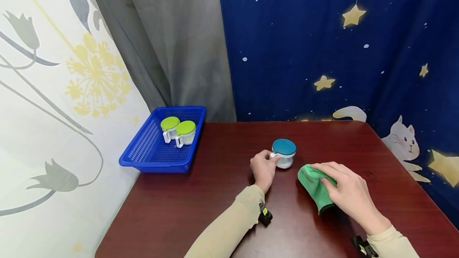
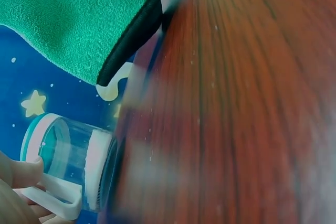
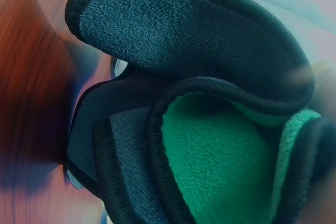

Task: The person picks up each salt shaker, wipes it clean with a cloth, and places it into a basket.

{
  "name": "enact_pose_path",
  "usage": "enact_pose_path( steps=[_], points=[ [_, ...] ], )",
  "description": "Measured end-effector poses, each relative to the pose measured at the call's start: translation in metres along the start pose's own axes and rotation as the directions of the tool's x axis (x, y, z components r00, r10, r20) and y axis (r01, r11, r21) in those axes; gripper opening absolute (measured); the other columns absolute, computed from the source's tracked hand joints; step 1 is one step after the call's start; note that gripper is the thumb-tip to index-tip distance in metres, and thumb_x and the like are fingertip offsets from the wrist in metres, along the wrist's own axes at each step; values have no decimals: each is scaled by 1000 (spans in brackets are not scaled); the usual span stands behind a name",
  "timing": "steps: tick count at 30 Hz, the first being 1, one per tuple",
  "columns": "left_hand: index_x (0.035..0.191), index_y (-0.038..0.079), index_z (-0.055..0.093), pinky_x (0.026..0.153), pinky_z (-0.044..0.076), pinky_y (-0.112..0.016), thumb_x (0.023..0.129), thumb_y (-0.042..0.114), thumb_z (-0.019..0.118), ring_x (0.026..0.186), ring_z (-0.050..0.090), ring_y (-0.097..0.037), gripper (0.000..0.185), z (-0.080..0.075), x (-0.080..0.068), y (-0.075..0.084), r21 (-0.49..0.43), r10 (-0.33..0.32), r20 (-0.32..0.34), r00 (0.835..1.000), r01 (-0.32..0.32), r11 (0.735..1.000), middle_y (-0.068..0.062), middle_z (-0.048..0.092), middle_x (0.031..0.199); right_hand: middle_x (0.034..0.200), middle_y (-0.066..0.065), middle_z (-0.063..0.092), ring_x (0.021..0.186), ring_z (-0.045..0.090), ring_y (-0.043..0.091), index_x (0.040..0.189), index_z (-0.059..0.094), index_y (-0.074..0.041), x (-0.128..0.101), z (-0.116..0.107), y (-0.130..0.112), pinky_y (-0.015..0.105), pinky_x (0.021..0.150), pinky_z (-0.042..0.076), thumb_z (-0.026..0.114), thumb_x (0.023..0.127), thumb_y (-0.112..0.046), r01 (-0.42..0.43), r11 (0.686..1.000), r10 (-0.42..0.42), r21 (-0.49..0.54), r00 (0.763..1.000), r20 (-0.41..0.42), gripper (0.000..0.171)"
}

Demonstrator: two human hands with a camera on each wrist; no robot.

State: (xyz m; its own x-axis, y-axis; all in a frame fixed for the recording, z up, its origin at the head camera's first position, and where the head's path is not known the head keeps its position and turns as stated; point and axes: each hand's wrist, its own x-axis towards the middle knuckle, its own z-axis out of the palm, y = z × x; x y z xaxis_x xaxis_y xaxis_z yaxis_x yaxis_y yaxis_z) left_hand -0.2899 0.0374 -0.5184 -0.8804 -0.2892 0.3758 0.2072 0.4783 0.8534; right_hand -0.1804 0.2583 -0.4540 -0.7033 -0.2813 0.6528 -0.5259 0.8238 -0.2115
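Observation:
A clear seasoning jar (image 1: 285, 162) with a teal lid (image 1: 284, 146) stands upright on the table. My left hand (image 1: 263, 169) pinches its white handle from the left. The left wrist view shows the thumb on the handle of the jar (image 2: 73, 145) and a white layer at its base. To the right, my right hand (image 1: 348, 189) pinches a green cloth (image 1: 314, 188) with black edging, which hangs down beside the jar. Folds of the cloth (image 3: 220, 156), green on one face and dark on the other, fill most of the right wrist view and hide the fingers there.
At the table's back left is a blue plastic basket (image 1: 150, 166). Inside it, on the right side, sit two jars with green lids (image 1: 170, 123) and white handles. The dark red wooden table (image 1: 215, 202) reaches back to grey and blue curtains (image 1: 301, 51).

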Motion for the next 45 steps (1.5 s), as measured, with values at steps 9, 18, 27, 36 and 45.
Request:
enact_pose_path(
  steps=[9,18,27,36,45],
  points=[
    [75,19,68,65,51,-30,79,32,87,72,60,-13,24,-8,2,-2,56,15,72,997,-19,998,6,68,73,115,-15,66,97,64,10,125,70,-33,0,0,-4,35,57,52,80,77,-2,-6,1000,6,16,1000,7,57],
    [74,20,63,65,49,-29,75,31,90,72,59,-12,30,-16,1,-4,75,0,159,987,-12,997,13,63,70,116,-17,65,96,63,8,125,70,-33,1,1,-5,35,59,53,80,78,-4,-3,1000,2,17,1000,16,56],
    [71,21,59,62,47,-28,74,35,91,70,55,-10,36,-31,-5,-5,53,-19,150,989,11,999,15,58,65,116,-17,65,96,63,8,125,71,-32,5,2,-8,36,58,53,81,76,-2,22,1000,-22,18,1000,-4,58],
    [71,21,57,60,46,-28,75,34,90,69,54,-9,36,-51,-11,2,-19,14,108,994,-12,1000,13,58,65,116,-15,66,98,63,7,125,71,-30,13,9,-14,34,58,53,80,78,-4,36,998,-35,58,999,-22,55],
    [72,21,60,58,47,-27,74,32,91,70,56,-7,34,-69,-21,15,-62,62,73,995,-58,996,13,60,66,118,-12,67,97,61,8,127,71,-28,28,11,-37,23,58,48,78,80,-6,97,990,-85,105,990,-111,52]
  ],
)
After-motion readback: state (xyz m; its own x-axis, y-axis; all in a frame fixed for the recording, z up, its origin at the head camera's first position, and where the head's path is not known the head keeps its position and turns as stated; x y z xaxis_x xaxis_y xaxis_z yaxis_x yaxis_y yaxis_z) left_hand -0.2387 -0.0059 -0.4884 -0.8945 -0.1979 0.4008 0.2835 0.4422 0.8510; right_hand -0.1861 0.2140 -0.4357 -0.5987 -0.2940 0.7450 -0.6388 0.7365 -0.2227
